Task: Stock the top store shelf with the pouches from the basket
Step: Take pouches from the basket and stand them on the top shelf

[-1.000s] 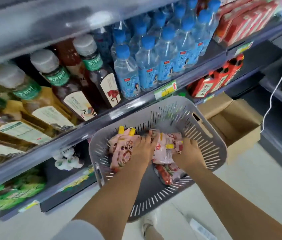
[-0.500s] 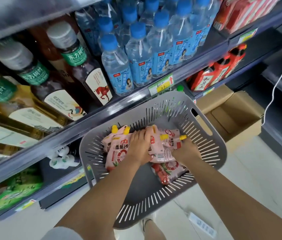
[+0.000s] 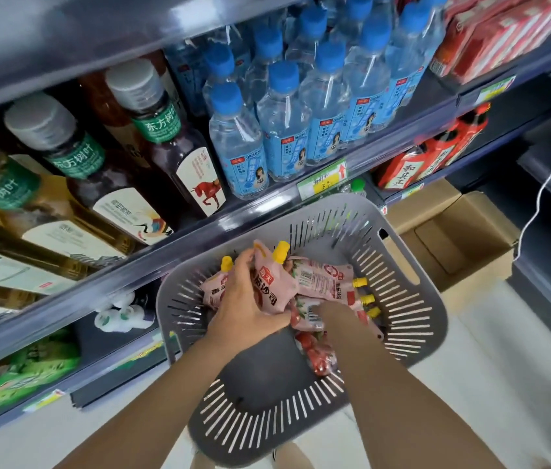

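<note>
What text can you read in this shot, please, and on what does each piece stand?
"东方树叶": green neck label of the tea bottle.
"ORIGINAL": blue label of the water bottle.
"和其正": label of the red bottle.
"茄沙司": pouch that the left hand grips.
Price tag: handwriting too blurred to read.
Digits on the barcoded pouch: too small.
</note>
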`<state>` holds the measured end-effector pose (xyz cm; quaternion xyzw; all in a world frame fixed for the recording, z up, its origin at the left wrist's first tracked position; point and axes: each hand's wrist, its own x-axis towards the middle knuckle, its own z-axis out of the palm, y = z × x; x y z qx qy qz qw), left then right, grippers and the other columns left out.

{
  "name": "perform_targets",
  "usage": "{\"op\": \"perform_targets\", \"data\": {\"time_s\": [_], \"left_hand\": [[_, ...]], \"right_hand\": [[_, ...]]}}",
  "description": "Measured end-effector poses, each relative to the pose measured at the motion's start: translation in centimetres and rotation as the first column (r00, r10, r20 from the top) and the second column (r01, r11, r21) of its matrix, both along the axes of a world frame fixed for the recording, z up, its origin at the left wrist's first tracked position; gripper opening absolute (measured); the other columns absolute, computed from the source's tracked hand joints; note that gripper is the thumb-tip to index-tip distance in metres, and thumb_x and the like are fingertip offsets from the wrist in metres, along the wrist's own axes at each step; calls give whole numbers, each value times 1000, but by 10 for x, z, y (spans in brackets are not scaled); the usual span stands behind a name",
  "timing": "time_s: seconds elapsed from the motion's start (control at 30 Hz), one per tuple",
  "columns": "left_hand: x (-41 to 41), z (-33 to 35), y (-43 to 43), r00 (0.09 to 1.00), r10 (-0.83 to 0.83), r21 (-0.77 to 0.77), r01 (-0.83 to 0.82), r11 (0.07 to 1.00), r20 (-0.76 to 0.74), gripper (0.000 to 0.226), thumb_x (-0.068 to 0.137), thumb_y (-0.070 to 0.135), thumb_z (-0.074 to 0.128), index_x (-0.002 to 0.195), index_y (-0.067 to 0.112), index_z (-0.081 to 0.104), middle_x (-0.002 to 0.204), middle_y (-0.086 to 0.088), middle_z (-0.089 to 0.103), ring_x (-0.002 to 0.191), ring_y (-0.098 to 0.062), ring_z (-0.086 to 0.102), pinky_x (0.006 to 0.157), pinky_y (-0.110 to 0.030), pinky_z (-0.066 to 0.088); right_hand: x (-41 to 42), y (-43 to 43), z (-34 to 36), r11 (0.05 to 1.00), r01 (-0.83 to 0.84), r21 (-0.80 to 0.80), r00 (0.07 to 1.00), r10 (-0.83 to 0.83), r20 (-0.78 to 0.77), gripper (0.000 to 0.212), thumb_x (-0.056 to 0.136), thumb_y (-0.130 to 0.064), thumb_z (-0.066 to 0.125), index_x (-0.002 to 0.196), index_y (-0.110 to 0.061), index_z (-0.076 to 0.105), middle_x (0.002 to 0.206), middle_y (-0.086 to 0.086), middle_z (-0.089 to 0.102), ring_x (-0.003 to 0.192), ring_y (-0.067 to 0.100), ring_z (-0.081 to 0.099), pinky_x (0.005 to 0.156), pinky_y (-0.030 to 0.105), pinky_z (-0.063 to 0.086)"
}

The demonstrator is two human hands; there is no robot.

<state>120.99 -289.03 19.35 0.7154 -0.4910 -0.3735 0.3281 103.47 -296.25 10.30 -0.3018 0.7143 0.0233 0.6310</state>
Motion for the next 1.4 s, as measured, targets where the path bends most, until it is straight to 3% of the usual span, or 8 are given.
{"op": "perform_targets", "data": {"time_s": [0.23,0.33,0.4,0.53,0.67,0.83,1.17,1.4], "left_hand": [[15,5,10,999,1,-2,-1,1000,34,101,58,27,84,138,29,23,126,6,46,116,-8,50,95,-35,50],[15,7,10,997,4,29,-6,1000,72,103,57,26,84,140,26,23,123,4,45,115,-6,44,96,-34,48],[11,11,10,993,-1,44,-5,999,116,102,57,20,85,140,20,25,119,4,44,108,3,35,93,-30,45],[-1,10,7,956,15,143,-59,988,294,101,60,22,82,141,15,22,120,0,37,106,0,21,98,-32,35],[-11,-7,8,900,32,266,-162,950,435,109,59,36,81,141,14,12,127,-10,40,119,-27,38,91,-39,44],[-24,-22,3,820,-110,392,-147,908,562,115,69,54,71,149,9,2,139,-13,32,127,-28,33,97,-38,38],[-27,-63,10,616,-364,478,-24,878,699,96,91,60,44,149,18,-20,151,-20,14,134,-35,26,102,-46,34],[-30,-66,19,665,-356,508,-40,861,657,119,78,54,64,146,22,-29,153,-14,6,139,-32,16,102,-48,34]], "right_hand": [[27,23,61,927,376,20,926,-376,26,30,99,-29,45,81,-7,53,69,9,54,63,23,52,71,36,47],[31,22,56,905,420,-63,905,-423,-37,34,93,-38,57,99,-5,60,67,8,58,69,26,58,86,42,51],[33,21,65,892,444,-85,892,-449,-48,27,90,-26,62,103,-2,60,63,7,56,60,23,55,69,36,50],[28,10,81,910,303,-284,900,-371,-229,26,93,-18,55,106,4,60,80,12,57,67,23,46,53,27,30],[30,15,92,924,-54,-380,880,-135,-455,22,89,-18,54,103,-3,63,99,14,65,89,29,58,67,26,44],[28,20,90,720,-621,-310,674,288,-680,23,89,-18,47,105,-15,64,108,7,66,108,27,56,74,30,28],[30,-3,44,549,-794,-262,565,506,-651,37,81,-33,60,113,-15,59,142,10,29,132,31,24,105,52,30],[16,-13,32,695,-648,-311,710,405,-576,55,78,-37,67,124,-14,45,140,12,28,129,35,32,105,51,31]]}}
